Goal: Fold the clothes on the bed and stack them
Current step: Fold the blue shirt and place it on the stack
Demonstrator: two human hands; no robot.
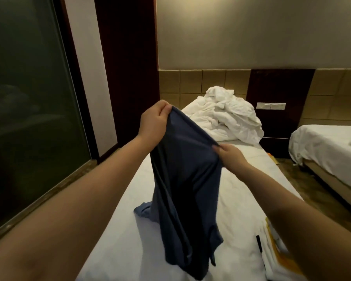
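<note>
A dark blue garment hangs in the air above the white bed. My left hand pinches its top edge at the upper left. My right hand pinches the same edge lower and to the right. The cloth droops in long folds, and its lower end touches the sheet near me. A lighter blue piece of cloth lies on the bed behind the hanging garment, partly hidden by it.
A crumpled white duvet is heaped at the bed's head. White and yellow folded items with a black pen lie at the bed's right edge. A second bed stands to the right, a glass wall to the left.
</note>
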